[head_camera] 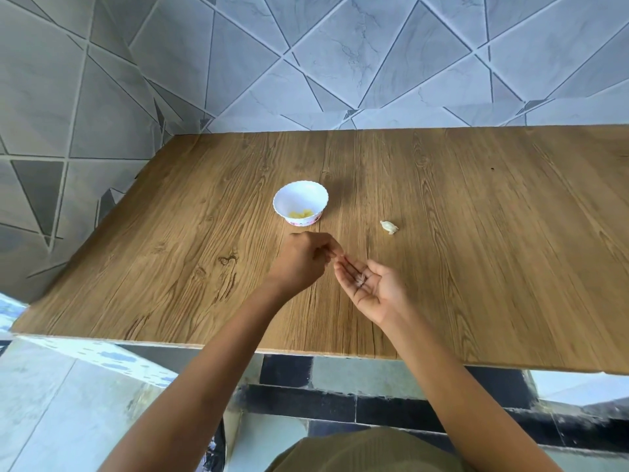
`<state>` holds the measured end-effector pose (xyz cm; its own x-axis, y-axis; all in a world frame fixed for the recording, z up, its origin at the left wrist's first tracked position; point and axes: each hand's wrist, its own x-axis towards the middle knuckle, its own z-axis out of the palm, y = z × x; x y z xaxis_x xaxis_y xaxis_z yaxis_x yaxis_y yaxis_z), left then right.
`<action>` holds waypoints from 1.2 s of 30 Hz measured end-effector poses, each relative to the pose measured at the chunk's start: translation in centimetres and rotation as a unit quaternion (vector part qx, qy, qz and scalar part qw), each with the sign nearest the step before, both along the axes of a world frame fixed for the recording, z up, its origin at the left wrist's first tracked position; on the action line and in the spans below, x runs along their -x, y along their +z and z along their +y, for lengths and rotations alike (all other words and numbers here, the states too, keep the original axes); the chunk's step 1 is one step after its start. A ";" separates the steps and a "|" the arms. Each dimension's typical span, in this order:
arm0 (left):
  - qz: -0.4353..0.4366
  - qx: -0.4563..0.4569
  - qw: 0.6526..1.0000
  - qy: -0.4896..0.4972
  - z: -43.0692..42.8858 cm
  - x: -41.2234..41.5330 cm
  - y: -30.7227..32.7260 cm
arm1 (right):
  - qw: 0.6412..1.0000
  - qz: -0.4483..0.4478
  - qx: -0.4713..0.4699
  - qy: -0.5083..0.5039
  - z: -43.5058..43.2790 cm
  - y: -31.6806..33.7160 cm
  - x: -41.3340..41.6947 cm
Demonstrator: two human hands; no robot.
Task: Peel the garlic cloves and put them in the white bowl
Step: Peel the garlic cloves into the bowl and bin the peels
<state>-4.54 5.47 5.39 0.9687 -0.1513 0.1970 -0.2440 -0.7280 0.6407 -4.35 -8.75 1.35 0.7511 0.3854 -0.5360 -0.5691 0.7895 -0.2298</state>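
Observation:
A white scalloped bowl (301,203) stands on the wooden table (476,233) with several yellowish peeled cloves in its bottom. An unpeeled garlic clove (389,227) lies on the table to the right of the bowl. My right hand (371,287) is held palm up over the table, fingers straight, with thin bits of garlic skin (360,278) lying on the fingers. My left hand (308,258) hovers just left of it, fingers curled, its fingertips meeting the right hand's fingertips. Whether the left fingers pinch anything is too blurred to tell.
The table meets a grey tiled wall (340,63) at the back and on the left. Its front edge (306,350) runs just below my forearms, with a tiled floor beneath.

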 end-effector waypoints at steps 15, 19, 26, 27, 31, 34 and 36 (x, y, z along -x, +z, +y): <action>0.053 -0.313 0.948 0.001 2.7 -0.4 -4.7 | 0.999 -0.002 0.029 -0.026 -1.1 -0.6 -0.8; 0.011 -0.400 0.915 -0.044 2.2 -1.1 -4.8 | 0.999 0.001 0.029 -0.021 -0.7 -0.9 -1.0; 0.055 -0.075 0.996 -0.014 2.4 -1.9 -3.5 | 0.999 -0.002 0.047 0.003 0.9 -1.3 -1.4; 0.043 -0.068 0.996 -0.028 1.9 -1.7 -2.9 | 0.999 0.003 0.046 0.005 1.2 -1.4 -1.5; -0.005 -0.205 0.977 -0.063 0.9 -0.9 -2.3 | 0.999 0.026 0.037 0.000 2.2 -1.2 -1.8; -0.012 -0.176 0.984 -0.018 0.7 -0.7 -2.5 | 0.999 0.029 0.030 0.000 2.4 -1.2 -2.1; -0.010 -0.151 0.988 0.006 0.6 -0.8 -2.6 | 0.999 0.026 0.032 0.003 2.3 -1.2 -2.2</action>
